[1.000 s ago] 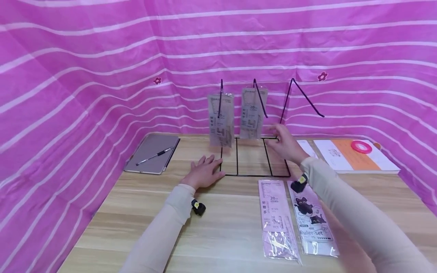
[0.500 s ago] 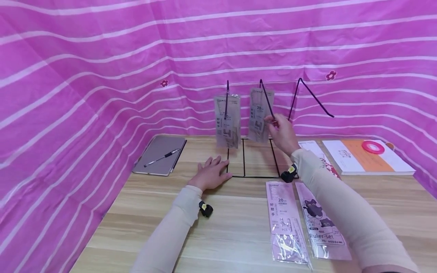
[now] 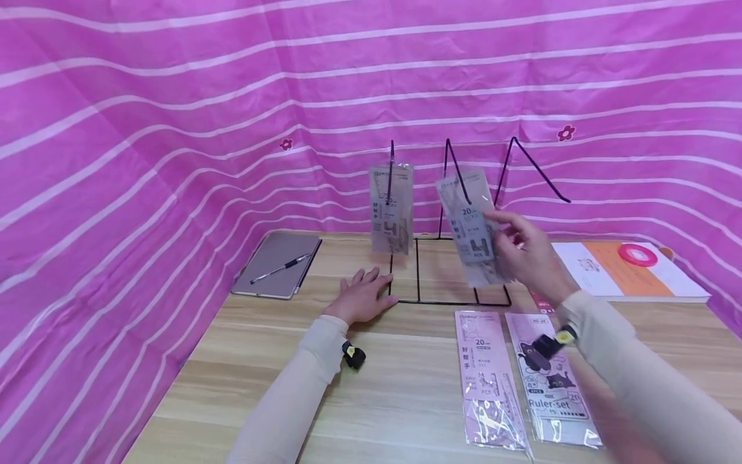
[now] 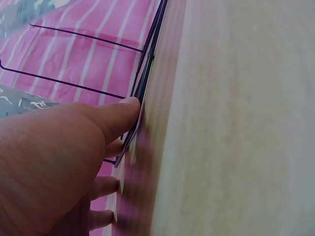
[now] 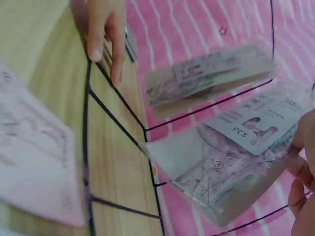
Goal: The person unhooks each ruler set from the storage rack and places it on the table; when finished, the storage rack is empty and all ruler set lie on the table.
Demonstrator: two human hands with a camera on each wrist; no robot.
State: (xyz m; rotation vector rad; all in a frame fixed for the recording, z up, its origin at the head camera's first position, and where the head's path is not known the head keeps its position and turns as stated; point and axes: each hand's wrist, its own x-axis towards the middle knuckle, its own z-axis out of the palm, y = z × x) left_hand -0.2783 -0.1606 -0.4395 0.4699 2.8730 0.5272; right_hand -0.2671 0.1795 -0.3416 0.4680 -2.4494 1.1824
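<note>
My right hand (image 3: 530,258) pinches the right edge of a clear ruler-set packet (image 3: 474,232) between thumb and fingers. The packet tilts at the middle hook of a black wire rack (image 3: 418,270), its upper part overlapping the hook's end; in the right wrist view its lower flap (image 5: 182,152) points toward the rack's base. My left hand (image 3: 362,296) rests with spread fingers at the rack's front left corner, the thumb (image 4: 120,115) touching the wire in the left wrist view. A second ruler-set packet (image 3: 401,225) hangs from the left hook.
Two more ruler-set packets, one with printed text (image 3: 481,367) and one with black cats (image 3: 551,399), lie before the rack. A grey tablet case (image 3: 266,254) bears a pen (image 3: 290,263). At right, a pink ring (image 3: 625,256) lies on a white and orange book (image 3: 603,270).
My right hand has taken hold of the packet at the middle hook and drawn it forward and right, tilting it. The left hand has stayed at the rack's corner.
</note>
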